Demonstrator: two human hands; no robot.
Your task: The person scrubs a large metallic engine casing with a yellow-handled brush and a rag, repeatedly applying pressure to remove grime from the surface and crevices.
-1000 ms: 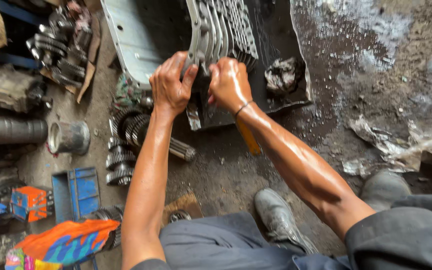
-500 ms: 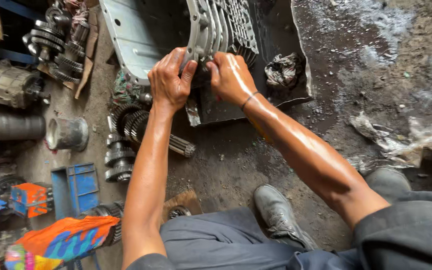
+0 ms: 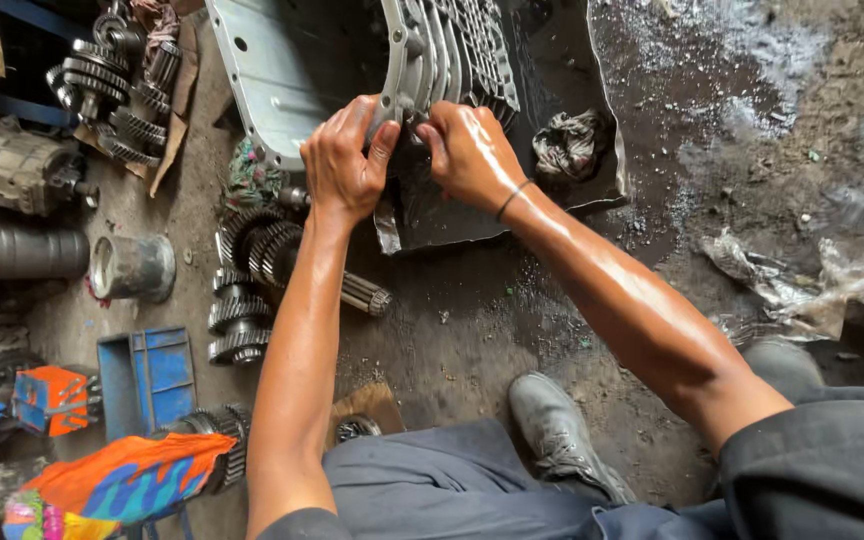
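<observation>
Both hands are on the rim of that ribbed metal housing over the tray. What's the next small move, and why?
Probably steady it and get a firmer hold: the left hand and right hand pinch only the edge of the ribbed housing, which stands tilted over the oily tray.

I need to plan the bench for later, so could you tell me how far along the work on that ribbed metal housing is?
Done: geared shafts and loose gears already lie out on the dirty floor. In hand: the left hand and right hand both grip the lower edge of the ribbed housing, which stands in a dark tray. Left: the housing is not yet out of the tray; a rag lies unused there.
</observation>
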